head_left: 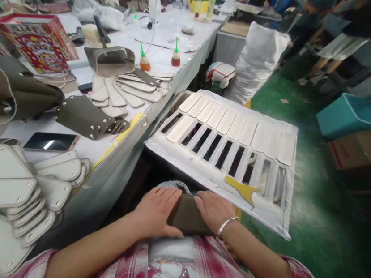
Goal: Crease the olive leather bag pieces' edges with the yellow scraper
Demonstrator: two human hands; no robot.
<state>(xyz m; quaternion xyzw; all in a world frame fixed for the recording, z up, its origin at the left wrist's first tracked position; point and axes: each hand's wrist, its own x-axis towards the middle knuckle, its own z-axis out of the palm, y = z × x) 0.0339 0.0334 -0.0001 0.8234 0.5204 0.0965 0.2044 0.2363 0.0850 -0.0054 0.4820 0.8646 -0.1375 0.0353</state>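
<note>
Both my hands rest in my lap on a dark olive leather piece (pixel 187 215). My left hand (pixel 158 211) lies over its left end with fingers bent around it. My right hand (pixel 214 211), with a silver bracelet at the wrist, presses on its right end, fingers curled over the top edge. Just beyond my hands a white board (pixel 282 200) carries rows of cream and dark leather strips and a yellow scraper (pixel 240 189).
A long white table (pixel 169 51) runs along my left with stacks of cream leather tabs (pixel 13 190), olive bag parts (pixel 85 117), a phone (pixel 50 141) and glue bottles (pixel 176 58). A white sack (pixel 259 58), a blue bin (pixel 350 116) and a cardboard box (pixel 370 150) stand on the green floor. People work farther back.
</note>
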